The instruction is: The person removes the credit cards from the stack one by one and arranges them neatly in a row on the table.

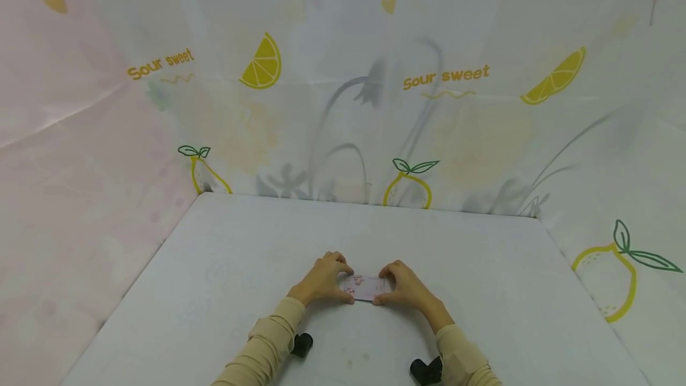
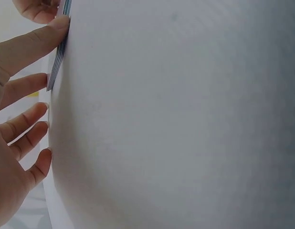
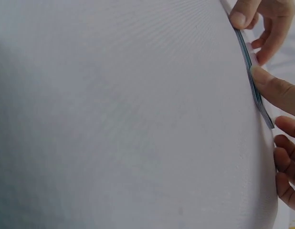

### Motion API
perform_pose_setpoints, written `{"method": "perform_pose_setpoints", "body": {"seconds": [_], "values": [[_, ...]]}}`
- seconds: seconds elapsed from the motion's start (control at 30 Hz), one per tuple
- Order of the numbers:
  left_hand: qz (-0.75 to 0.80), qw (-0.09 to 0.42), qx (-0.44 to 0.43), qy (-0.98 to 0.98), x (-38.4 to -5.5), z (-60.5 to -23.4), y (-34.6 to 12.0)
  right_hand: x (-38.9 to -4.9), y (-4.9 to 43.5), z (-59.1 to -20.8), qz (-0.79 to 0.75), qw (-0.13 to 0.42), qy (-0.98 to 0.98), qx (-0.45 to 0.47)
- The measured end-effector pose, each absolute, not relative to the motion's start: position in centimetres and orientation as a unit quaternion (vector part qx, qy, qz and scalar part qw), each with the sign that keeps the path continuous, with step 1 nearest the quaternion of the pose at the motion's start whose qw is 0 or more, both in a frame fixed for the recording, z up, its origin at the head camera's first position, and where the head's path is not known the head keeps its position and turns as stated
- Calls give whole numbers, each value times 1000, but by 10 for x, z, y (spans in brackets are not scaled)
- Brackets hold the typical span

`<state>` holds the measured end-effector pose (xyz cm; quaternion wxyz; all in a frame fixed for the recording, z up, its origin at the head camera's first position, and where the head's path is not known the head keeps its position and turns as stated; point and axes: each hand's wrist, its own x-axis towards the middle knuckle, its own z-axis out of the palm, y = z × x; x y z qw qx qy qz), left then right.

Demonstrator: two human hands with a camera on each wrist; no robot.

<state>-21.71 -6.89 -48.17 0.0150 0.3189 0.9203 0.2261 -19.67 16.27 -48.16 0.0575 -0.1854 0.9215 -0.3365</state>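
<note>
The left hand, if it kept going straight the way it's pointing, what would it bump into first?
Probably the pink-printed stack, since the left hand pinches one end of it. Beyond that in the head view, the right hand is at the other end, though depth is hard to judge.

"Sour sweet" twice on the lemon-patterned backdrop
</note>
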Motion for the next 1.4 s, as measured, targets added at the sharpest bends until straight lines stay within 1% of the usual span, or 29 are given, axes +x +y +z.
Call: {"method": "perform_pose_setpoints", "body": {"seconds": [0.1,0.5,0.9,1.07,1.23,1.4], "values": [[228,20,316,921,-217,-482,-69,-197,162,-481,-339,67,922,-173],[230,8,320,919,-214,-484,-69,-198,162,-484,-375,48,909,-176],[234,9,315,920,-211,-483,-67,-197,162,-481,-406,58,890,-201],[243,11,313,918,-212,-484,-67,-197,161,-482,-385,38,896,-220],[259,28,308,915,-213,-483,-69,-197,163,-481,-395,14,887,-239],[277,32,314,908,-214,-476,-74,-197,165,-480,-404,-7,875,-268]]}}
